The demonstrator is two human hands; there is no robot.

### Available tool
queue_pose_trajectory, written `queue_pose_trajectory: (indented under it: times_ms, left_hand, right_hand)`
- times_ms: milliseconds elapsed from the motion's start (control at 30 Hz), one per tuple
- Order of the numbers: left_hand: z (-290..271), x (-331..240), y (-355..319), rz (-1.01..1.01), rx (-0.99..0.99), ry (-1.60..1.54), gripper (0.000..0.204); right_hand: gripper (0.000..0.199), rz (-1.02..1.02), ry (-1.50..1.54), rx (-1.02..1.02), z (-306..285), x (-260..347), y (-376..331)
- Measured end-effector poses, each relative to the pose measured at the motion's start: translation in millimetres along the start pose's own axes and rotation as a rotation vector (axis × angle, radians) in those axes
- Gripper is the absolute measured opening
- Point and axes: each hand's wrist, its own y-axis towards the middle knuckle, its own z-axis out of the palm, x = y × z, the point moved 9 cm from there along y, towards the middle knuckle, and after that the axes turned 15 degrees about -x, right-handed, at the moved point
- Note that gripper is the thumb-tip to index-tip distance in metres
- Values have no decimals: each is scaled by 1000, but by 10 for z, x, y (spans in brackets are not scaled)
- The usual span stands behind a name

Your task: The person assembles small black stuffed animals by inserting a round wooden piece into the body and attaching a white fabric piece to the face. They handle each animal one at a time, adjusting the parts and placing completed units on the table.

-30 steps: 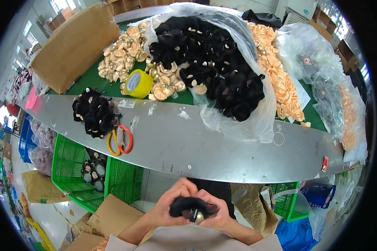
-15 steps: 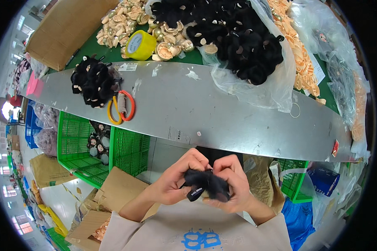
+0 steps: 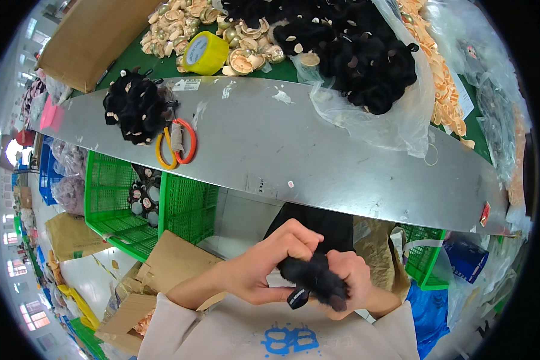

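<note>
Below the edge of the metal table (image 3: 318, 150), close to the person's chest, both hands work one black furry piece (image 3: 313, 277); the left hand (image 3: 270, 264) has its fingers curled and closed over the upper left part of the piece, fingertips pressed into the fur; the right hand (image 3: 355, 282) closes round the right end from behind, thumb against the fur; a small dark tab hangs from the underside of the piece, between the two hands; the piece is clear of the table, held in the air over the grey sweatshirt (image 3: 282, 333).

On the table, well apart from the hands: a small heap of black furry pieces (image 3: 135, 108) at the left; just beside it, an orange ring and a red ring (image 3: 177, 144) lying flat and touching each other; a roll of yellow tape (image 3: 203, 53) on the green mat behind; tan shell-shaped parts (image 3: 246, 57) scattered around the roll; a clear plastic bag (image 3: 396, 120) spilling a large heap of black pieces over the far edge; a cardboard box (image 3: 96, 36) at the far left.

Under the table: a green plastic crate (image 3: 117, 204) at the left, with a few small parts visible in the gap beside it; flattened cardboard (image 3: 174, 264) near the left forearm; a blue bag (image 3: 429, 312) at the right.
</note>
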Motion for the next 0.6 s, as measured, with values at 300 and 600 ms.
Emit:
queue_pose_trajectory:
  times_ms: [300,600]
  left_hand:
    - [-39,-112,-92,272,-103,259,35]
    - [-104,-208,-93,309,-349,549,37]
  right_hand:
    - [33,-268,-66,-68,52,154,30]
    - [28,-32,-118,-97,-15,-93,58]
